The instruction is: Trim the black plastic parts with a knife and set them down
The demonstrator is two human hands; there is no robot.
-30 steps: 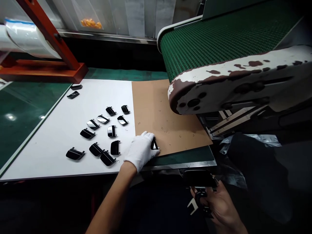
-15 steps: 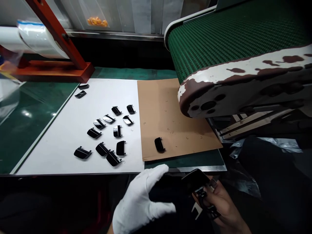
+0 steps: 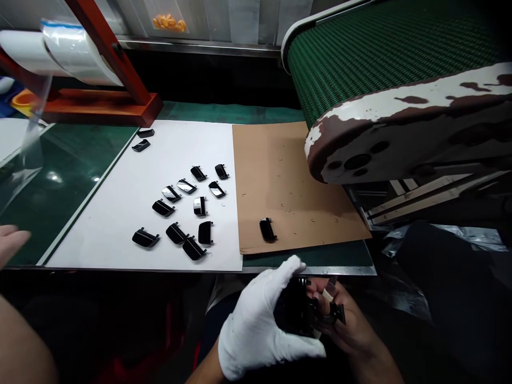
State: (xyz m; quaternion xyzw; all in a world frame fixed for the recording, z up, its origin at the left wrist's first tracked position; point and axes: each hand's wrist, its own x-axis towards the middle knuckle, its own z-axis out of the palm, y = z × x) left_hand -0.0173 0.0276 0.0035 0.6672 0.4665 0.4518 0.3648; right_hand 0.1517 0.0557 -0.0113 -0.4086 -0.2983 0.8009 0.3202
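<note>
My left hand, in a white glove, curves its thumb and fingers around a glossy black plastic part just below the table's front edge. At the part's right side is my bare right hand, its fingers closed on the clipped edge. Among those fingers shows a small pale and grey piece, perhaps a blade; I cannot make out its kind. Beyond my hands, a similar black part lies on brown cardboard. Several more black parts are spread over a white sheet to the left.
A green conveyor belt in a chipped frame overhangs the cardboard at right. Plastic film rolls hang on an orange stand at back left. Another person's hand and forearm enter at the left edge. Tiny dark shavings dot the cardboard.
My gloved left hand has moved right and closed around the black part, which was in my right hand alone. Another person's arm has appeared at left. The view has shifted slightly.
</note>
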